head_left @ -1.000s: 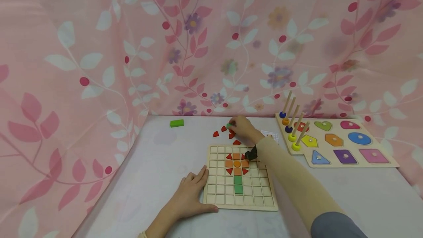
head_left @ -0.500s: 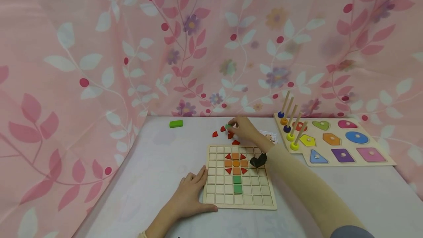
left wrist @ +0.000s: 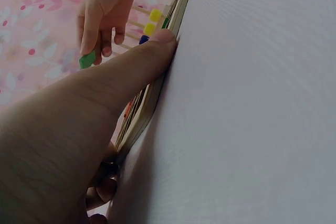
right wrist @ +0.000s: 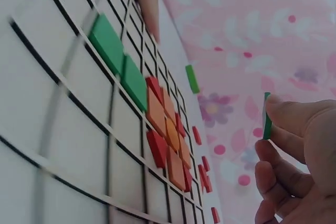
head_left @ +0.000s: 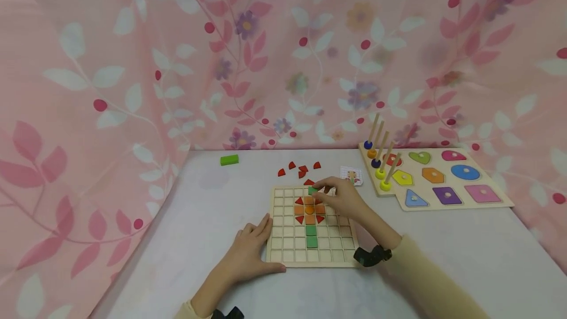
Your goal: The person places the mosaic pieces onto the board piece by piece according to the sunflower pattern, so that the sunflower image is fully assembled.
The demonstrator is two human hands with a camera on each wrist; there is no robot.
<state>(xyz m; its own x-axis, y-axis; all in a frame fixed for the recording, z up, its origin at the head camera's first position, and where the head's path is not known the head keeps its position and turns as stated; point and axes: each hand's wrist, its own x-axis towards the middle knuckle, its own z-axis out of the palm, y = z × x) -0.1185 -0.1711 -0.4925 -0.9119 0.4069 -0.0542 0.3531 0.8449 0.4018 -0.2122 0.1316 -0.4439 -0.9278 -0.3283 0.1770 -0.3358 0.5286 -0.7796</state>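
Observation:
A wooden grid board (head_left: 288,243) lies on the table. It bears two green squares (head_left: 312,236) in a column and a cluster of orange squares (head_left: 308,200), red triangles (head_left: 299,219) and an orange-yellow disc (head_left: 309,209). Between thumb and fingers my right hand (head_left: 347,201) pinches another green square tile (right wrist: 267,116), held above the board's far part, apart from it in the right wrist view. My left hand (head_left: 248,252) rests at the board's near left corner. Its thumb lies along the front edge, its extended fingers touch the left side.
Several loose red pieces (head_left: 303,168) lie beyond the board. A light green block (head_left: 229,160) is at the far left, a small printed card (head_left: 352,175) at the far right. Further right stands a wooden shape puzzle (head_left: 418,184) with upright pegs. A pink floral curtain (head_left: 266,87) hangs behind.
My right hand has come back from the loose pieces toward me, carrying the green tile over the board's far edge. My left hand keeps its place at the corner. The head view has shifted slightly.

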